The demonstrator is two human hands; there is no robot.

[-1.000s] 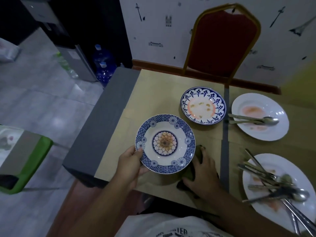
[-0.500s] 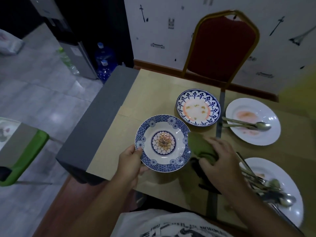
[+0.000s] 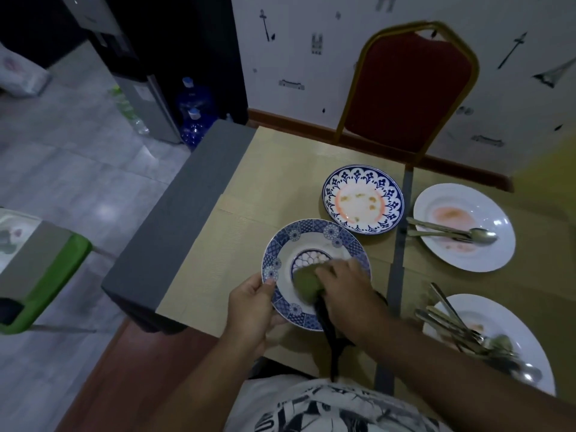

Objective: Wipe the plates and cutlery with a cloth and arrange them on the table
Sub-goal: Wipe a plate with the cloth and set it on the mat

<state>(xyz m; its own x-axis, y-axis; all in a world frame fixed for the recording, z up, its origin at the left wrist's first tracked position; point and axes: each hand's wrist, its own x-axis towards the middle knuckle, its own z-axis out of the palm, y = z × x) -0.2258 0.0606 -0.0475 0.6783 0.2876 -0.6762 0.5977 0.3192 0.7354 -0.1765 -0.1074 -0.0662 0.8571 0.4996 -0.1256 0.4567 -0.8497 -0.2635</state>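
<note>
A blue-and-white patterned plate [image 3: 311, 241] is tilted above the table's near edge, and my left hand [image 3: 251, 310] grips its lower left rim. My right hand [image 3: 349, 291] presses a green cloth [image 3: 304, 283] onto the plate's centre, hiding part of the middle motif. A dark strip of the cloth hangs down below the plate. Behind it lies a second blue-rimmed plate [image 3: 363, 203] with food stains. At the right, a white plate [image 3: 486, 254] carries a spoon and fork [image 3: 452, 233]. Another white plate [image 3: 530, 344] at the near right holds several pieces of cutlery [image 3: 467, 332].
The table [image 3: 249, 219] has tan placemats and a grey left edge. A red chair with a gold frame [image 3: 405, 88] stands at the far side against the wall. A green stool [image 3: 46, 275] is on the floor at left, and water bottles [image 3: 194, 120] are farther back.
My right hand has brought the green cloth from under and beside the plate onto its centre. The plate has tilted slightly in my left hand.
</note>
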